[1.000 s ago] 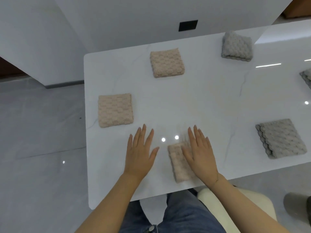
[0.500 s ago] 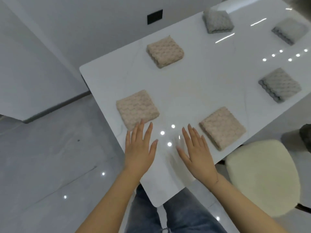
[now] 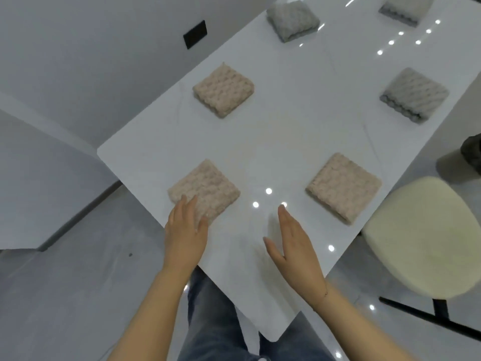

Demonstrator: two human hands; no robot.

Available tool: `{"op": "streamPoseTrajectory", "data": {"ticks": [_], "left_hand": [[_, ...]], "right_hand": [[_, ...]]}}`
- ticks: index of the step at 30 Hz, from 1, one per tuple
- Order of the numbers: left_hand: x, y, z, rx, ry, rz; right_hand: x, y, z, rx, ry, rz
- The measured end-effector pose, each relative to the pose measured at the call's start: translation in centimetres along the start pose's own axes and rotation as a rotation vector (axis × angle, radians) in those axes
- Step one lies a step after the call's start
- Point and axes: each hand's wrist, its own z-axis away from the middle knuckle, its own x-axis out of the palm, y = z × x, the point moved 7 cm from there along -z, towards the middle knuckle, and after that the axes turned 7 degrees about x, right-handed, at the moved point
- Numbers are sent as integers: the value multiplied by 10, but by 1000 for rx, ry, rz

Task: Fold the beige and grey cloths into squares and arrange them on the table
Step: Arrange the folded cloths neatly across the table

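Observation:
Three beige cloths lie folded into squares on the white table point(image 3: 286, 131): one at the near left point(image 3: 208, 187), one at the near right point(image 3: 343, 186), one further back point(image 3: 223, 89). Three grey folded cloths lie beyond: at the right point(image 3: 413, 95), far middle point(image 3: 292, 19) and far right, cut off by the frame point(image 3: 400, 7). My left hand point(image 3: 186, 230) is flat with straight fingers, its fingertips over the near edge of the near-left beige cloth. My right hand point(image 3: 294, 246) hovers flat over bare table between the two near beige cloths. Neither hand holds anything.
A cream cushioned chair point(image 3: 426, 238) on a black base stands right of the table's near corner. A dark object point(image 3: 472, 157) sits at the right frame edge. A white wall with a black socket point(image 3: 195, 34) runs behind the table. My jeans show below the table corner.
The view has swung and moved in, so the table sits more diagonally. My left hand now reaches the near-left beige cloth; my right hand has turned more edge-on. The cloths have not moved.

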Motion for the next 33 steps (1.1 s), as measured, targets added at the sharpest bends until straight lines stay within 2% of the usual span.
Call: {"op": "streamPoseTrajectory", "data": {"ticks": [5,9,13,15,20,23,29,33], "left_hand": [[0,-15,-68,71,-65,149],[-9,-33,-121,177,-165,182],[-29,-61,-148,129,-164,238],[-29,-76,-155,64,-227,240],[-17,-97,-151,-20,-394,272],[-13,-96,-147,-42,-435,328],[-3,-101,-134,-14,-491,307],[1,-94,-130,49,-500,281]], "right_hand": [[30,-4,-17,138,81,14],[51,-29,-29,322,183,-102],[82,-56,-37,666,296,-493],[103,-66,-43,810,310,-670],[134,-75,-54,995,375,-911],[133,-78,-57,1039,443,-991],[130,-77,-59,972,402,-858],[136,-70,-54,979,388,-920]]}}
